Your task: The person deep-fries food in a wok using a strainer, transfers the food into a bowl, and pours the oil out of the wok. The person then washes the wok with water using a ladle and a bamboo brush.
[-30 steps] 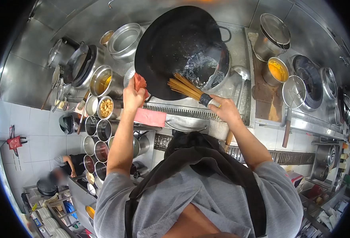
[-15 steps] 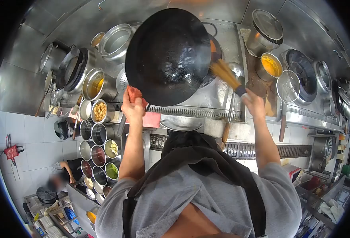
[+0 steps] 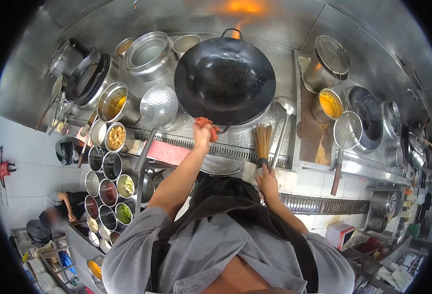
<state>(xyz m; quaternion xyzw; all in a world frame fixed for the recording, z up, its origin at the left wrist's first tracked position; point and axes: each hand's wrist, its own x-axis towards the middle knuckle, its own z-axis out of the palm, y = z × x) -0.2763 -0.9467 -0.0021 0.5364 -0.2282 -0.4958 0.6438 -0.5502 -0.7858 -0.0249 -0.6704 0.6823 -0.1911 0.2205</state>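
Observation:
A large black wok (image 3: 224, 81) rests level on the burner, its inside dark and shiny with small specks. My left hand (image 3: 201, 137) is closed round a folded red cloth (image 3: 204, 122) at the wok's near loop handle. In my right hand (image 3: 267, 182) is a bamboo wok brush (image 3: 262, 140), gripped by its dark-wrapped end, bristles pointing away from me over the stove's front edge. Just right of the brush lies a long-handled ladle (image 3: 285, 105). Left of the wok, a perforated skimmer (image 3: 159, 104) lies with its handle toward me.
Flame (image 3: 236, 33) rises behind the wok. Pots stand at left, one holding yellow liquid (image 3: 113, 105). Several ingredient tins (image 3: 109, 192) line the left side. On the right are a yellow-filled pot (image 3: 329, 104) and a wire strainer (image 3: 347, 130). Another person (image 3: 64, 208) is at lower left.
The wok has gone from raised and tilted to level on the burner. My right hand has drawn the brush back toward me and left. Flame now shows behind the wok.

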